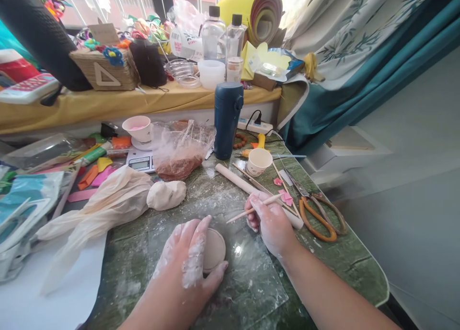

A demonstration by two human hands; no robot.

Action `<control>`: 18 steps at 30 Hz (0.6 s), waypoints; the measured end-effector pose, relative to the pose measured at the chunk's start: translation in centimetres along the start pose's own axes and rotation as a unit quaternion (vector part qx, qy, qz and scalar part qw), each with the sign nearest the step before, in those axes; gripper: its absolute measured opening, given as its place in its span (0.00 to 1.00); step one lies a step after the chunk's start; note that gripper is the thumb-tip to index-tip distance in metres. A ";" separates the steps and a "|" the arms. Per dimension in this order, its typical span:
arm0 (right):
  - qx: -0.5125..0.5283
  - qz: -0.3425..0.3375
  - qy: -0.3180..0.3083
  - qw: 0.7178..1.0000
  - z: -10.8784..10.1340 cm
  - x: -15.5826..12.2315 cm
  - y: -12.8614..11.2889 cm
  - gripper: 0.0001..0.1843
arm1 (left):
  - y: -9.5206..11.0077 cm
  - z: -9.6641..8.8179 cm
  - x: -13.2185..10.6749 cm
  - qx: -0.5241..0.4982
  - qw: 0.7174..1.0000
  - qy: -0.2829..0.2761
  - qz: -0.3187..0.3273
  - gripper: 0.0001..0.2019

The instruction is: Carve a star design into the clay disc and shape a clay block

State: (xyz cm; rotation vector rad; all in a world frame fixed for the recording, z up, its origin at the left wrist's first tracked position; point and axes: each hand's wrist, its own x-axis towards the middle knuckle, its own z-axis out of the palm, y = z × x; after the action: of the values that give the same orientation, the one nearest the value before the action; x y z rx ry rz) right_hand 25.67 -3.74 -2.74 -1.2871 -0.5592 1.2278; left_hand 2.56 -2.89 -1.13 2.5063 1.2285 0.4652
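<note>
Steadying the round clay disc (215,251) at lower centre of the frame with my left hand (190,253), fingers bent loosely about it: thumb at its lower edge, index along the upper left, white residue over the knuckles. The disc lies flat on a clear plastic sheet (258,284), which is spread on the green worktop (345,265).

My right hand (268,219), right of centre, has its fingers closed on a thin wooden stick (239,216). Tip points left, above and right of the disc, apart from it.

Just behind that hand: a pale rolling pin (233,179), slanting down to the right. Scissors (318,217) with orange-brown handles near its lower end. Paper cup (259,162) above, beyond the pin.

Left of centre, a pale clay lump (166,195), beside a whitish plastic bag (111,191). Dark blue flask (227,121) upright at upper centre.
</note>
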 end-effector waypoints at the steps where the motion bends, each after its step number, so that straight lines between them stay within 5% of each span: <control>1: -0.001 0.000 0.000 1.000 0.0 0.0 0.0 0.27 | -0.1 -0.2 0.1 -0.018 1.000 -0.008 0.017 0.37; 5: -0.005 0.000 0.001 1.000 -0.1 -0.1 0.0 0.26 | -0.8 -1.2 0.5 -0.076 0.991 -0.061 0.094 0.39; 11: -0.014 -0.003 -0.001 1.000 -0.1 0.0 0.1 0.25 | -1.4 -0.8 0.2 -0.034 0.999 -0.038 0.018 0.46; 14: -0.036 -0.014 -0.004 0.999 -0.3 -0.2 0.1 0.24 | -1.3 -0.9 0.4 -0.053 0.996 -0.051 0.054 0.42; 18: -0.135 -0.134 -0.016 0.982 -0.9 -2.3 -0.2 0.19 | -1.6 -1.8 0.8 -0.071 0.990 -0.073 0.095 0.42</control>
State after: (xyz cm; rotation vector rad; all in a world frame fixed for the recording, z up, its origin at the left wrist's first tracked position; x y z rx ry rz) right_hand 25.74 -6.14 -2.08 -1.3665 -0.9163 0.9719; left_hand 1.10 -1.08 -0.04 2.4962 0.8762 0.3902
